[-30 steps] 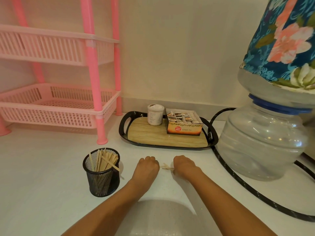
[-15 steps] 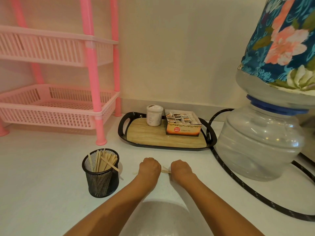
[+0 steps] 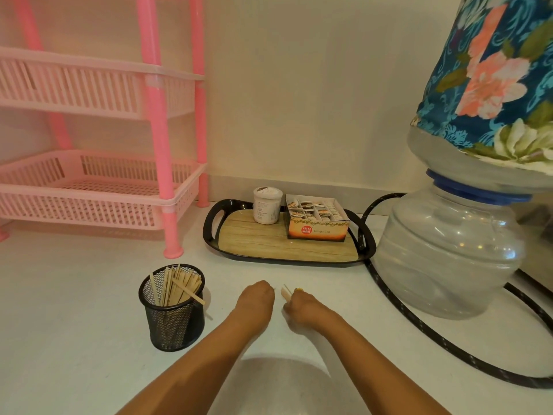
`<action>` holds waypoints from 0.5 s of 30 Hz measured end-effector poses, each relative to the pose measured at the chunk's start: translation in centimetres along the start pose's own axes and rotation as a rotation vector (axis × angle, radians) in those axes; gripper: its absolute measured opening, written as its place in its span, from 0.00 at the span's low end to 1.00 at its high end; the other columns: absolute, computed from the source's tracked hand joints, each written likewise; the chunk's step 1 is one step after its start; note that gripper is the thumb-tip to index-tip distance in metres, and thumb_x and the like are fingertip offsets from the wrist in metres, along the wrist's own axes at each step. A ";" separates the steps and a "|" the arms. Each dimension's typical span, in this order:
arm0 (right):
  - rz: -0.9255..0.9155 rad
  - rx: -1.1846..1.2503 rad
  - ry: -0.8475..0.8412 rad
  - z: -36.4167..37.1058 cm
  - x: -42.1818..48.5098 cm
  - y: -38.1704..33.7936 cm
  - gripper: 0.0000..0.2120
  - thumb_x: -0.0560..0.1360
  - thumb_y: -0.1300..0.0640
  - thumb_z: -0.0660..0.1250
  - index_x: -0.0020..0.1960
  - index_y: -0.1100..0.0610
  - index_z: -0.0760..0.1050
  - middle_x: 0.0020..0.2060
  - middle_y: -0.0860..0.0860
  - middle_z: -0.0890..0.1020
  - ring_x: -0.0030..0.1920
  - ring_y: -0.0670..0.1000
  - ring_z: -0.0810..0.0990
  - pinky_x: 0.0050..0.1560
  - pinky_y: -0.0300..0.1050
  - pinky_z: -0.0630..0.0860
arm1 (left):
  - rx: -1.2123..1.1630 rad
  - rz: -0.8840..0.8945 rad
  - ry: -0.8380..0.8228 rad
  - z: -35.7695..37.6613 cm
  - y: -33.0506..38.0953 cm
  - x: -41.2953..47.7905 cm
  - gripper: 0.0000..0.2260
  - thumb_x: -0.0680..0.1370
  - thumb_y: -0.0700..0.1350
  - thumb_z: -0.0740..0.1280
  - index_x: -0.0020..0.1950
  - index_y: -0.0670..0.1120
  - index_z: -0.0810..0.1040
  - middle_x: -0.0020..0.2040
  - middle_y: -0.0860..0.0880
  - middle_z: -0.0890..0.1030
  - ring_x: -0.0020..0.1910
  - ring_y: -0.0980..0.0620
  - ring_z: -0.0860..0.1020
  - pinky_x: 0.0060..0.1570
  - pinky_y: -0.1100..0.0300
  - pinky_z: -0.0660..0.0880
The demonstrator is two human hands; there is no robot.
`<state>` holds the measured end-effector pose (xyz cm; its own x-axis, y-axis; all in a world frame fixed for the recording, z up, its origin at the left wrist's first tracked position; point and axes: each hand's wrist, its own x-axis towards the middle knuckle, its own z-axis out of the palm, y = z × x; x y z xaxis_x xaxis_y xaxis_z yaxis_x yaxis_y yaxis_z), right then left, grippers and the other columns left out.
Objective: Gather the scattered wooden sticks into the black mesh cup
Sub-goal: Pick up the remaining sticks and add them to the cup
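Occupying the 2 to 4 o'clock side of the view, a clear water jug (image 3: 449, 250) stands on the white surface (image 3: 74, 295); its upper part is under a floral cover (image 3: 493, 85) and cut off by the frame. A pink rack (image 3: 89, 190) fills the 9 to 11 o'clock area, also cut off. A black hose (image 3: 419, 333) curves round the jug's base. At 12 o'clock from the hands lies a black tray (image 3: 215, 232) carrying a tea box (image 3: 317, 229) and a white jar (image 3: 267, 205).

Both forearms reach in from 6 o'clock, knuckles up, hands close together but apart. The black mesh cup (image 3: 172, 322) stands upright at 9 o'clock from the left hand (image 3: 256, 301), loaded with wooden sticks (image 3: 179, 287) leaning against its rim.

The left hand's fingers are curled under and hidden; whether they hold anything cannot be told. The right hand (image 3: 302, 307) is curled round a few loose sticks (image 3: 285, 292), whose pale ends stick out toward 11 o'clock; how many it holds is hidden.

A thin pale line on the surface at the cup's 3 o'clock side is too faint to identify.
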<state>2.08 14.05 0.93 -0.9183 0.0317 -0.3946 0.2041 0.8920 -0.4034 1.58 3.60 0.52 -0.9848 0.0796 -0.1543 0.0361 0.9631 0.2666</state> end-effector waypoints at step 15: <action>-0.080 1.052 -0.003 0.0 -1.4 -1.4 0.12 0.80 0.51 0.56 0.47 0.54 0.76 0.27 0.51 0.68 0.26 0.46 0.63 0.26 0.38 0.60 | -1.011 -0.108 0.233 -1.9 1.2 -2.3 0.03 0.76 0.36 0.64 0.44 0.40 0.78 0.44 0.39 0.81 0.43 0.44 0.80 0.48 0.50 0.80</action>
<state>3.07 12.74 2.03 -0.9415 -0.0126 -0.3368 0.3358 0.0503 -0.9406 3.60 4.10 2.99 -0.9867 -0.1487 -0.0660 -0.1073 0.2898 0.9511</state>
